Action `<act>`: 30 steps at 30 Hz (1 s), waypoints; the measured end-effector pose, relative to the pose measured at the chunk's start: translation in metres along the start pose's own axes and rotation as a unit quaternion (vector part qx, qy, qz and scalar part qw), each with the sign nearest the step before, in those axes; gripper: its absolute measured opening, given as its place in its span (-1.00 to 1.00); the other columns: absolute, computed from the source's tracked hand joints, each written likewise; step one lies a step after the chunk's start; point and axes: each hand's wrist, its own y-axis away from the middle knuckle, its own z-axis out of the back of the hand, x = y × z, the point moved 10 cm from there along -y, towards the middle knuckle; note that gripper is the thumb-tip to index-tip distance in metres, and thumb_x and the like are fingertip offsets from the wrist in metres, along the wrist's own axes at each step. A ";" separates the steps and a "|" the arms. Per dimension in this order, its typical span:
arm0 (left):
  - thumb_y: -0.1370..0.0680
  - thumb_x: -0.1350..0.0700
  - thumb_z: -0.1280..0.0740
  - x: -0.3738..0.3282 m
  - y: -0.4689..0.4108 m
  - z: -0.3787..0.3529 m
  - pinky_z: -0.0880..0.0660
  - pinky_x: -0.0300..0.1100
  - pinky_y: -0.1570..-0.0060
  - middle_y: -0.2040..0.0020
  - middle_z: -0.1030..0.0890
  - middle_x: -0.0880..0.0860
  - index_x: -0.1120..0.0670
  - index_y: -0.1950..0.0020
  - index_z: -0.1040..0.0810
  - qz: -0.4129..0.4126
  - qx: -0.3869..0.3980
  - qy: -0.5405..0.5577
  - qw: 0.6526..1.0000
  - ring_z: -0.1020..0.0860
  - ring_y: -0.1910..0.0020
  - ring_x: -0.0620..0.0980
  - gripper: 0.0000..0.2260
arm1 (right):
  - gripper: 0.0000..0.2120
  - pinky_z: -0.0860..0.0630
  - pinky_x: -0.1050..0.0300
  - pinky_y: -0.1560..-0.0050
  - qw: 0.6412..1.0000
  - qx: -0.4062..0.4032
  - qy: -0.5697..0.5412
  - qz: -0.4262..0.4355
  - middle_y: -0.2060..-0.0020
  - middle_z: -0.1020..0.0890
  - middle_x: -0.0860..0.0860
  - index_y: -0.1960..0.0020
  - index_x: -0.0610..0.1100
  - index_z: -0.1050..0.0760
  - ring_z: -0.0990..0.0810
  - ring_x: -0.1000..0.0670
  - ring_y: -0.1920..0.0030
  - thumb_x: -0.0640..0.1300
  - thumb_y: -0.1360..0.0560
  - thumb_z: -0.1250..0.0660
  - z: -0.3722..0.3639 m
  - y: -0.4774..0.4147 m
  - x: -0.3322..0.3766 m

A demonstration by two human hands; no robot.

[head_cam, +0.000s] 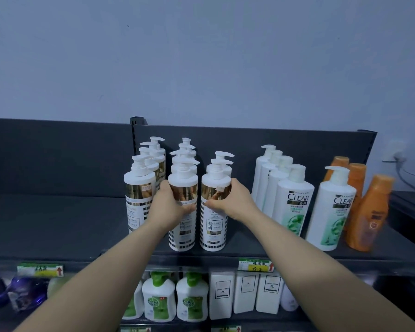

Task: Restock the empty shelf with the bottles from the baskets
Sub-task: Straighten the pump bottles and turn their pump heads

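Now, left grip (170, 203): curled round middle bottle (181, 233).
And right grip (228, 200): curled round right bottle (212, 226).
Axes: both upright, side by side.

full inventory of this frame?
dark grey metal shelf unit: one, grey, against wall
white pump bottles with gold bands: roughly twelve, white-gold, three rows, top shelf
white CLEAR pump bottles: five, white-green, right of those
orange plastic bottles: three, orange, top shelf, right end
white Dettol bottles: at least two, white-green, lower shelf
white square packs with framed labels: three, white, beside those
purple packs: count unclear, purple, lower left
price tags: four, green-yellow, shelf edges
left hand: grip on middle row's front bottle
right hand: grip on right row's front bottle
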 end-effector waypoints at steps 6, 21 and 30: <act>-0.37 0.13 -0.56 0.000 -0.002 0.000 -0.40 -0.17 -0.02 -0.25 -0.53 0.06 0.11 -0.32 -0.31 -0.005 0.011 0.000 1.000 -0.50 -0.17 0.02 -0.37 | -0.49 -0.49 0.16 0.02 0.999 0.027 -0.041 -0.009 -0.03 -0.61 0.10 -0.21 -0.06 -0.42 -0.59 0.06 -0.07 0.05 -0.34 -0.47 0.000 -0.003 -0.005; -0.45 -0.10 -0.46 0.007 -0.012 -0.003 -0.38 -0.18 -0.03 -0.27 -0.49 -0.05 0.04 -0.42 -0.26 -0.024 0.040 0.043 0.998 -0.44 -0.11 -0.11 -0.36 | -0.56 -0.52 -0.22 -0.17 0.943 0.088 -0.242 -0.210 0.00 -0.65 -0.13 -0.12 -0.09 -0.56 -0.61 -0.16 -0.07 0.25 -0.53 -0.22 -0.008 -0.043 -0.044; -0.46 -0.11 -0.45 0.007 -0.015 -0.004 -0.39 -0.17 -0.07 -0.31 -0.48 -0.06 0.02 -0.46 -0.23 -0.028 0.048 0.044 0.997 -0.42 -0.14 -0.12 -0.33 | -0.58 -0.53 -0.25 -0.16 0.936 0.126 -0.265 -0.195 -0.06 -0.69 -0.16 -0.17 -0.04 -0.59 -0.65 -0.18 -0.10 0.23 -0.50 -0.30 -0.021 -0.056 -0.042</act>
